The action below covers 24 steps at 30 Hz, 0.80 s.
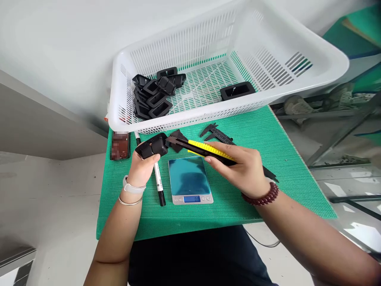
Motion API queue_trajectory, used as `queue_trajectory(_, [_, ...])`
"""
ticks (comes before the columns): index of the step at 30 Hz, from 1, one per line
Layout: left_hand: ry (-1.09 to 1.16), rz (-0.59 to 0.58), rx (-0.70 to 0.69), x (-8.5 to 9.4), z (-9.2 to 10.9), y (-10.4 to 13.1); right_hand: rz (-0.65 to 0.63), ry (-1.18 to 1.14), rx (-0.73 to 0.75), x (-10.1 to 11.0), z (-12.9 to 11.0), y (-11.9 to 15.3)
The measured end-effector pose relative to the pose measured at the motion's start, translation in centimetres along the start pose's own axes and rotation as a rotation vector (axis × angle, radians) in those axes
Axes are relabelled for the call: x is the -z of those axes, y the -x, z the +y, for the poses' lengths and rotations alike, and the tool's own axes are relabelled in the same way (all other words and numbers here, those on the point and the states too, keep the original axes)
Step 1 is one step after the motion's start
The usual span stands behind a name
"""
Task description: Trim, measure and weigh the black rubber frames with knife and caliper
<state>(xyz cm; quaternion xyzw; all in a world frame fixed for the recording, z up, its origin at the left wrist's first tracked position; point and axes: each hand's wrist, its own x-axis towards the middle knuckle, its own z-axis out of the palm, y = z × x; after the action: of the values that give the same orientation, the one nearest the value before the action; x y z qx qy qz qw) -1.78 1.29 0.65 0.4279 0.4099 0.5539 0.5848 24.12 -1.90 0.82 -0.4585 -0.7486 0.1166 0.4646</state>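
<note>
My left hand (143, 167) is closed around a black moulded plastic part (152, 146), raised above the green mat. In my right hand (242, 165) is a yellow and black utility knife (208, 151), its blade pointing left. The blade tip meets or nearly meets the right end of the part; I cannot tell if it touches. A dark crumpled-looking piece (177, 141) lies on the mat behind the blade. Below the knife sits a small digital scale (189, 176) with a bluish plate and a lit display.
A white plastic basket (190, 121) stands at the back, holding several black parts (154, 95) at left and one black part (237, 91) at right. On the green mat (238, 210) are a black caliper (218, 133), a white marker (158, 180) and a phone (120, 146).
</note>
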Motion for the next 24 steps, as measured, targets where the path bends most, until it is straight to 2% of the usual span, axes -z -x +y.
queue_trajectory(24, [-0.019,0.033,-0.006,-0.02,-0.24,0.07,0.015,0.04,-0.024,-0.13,0.09,-0.02])
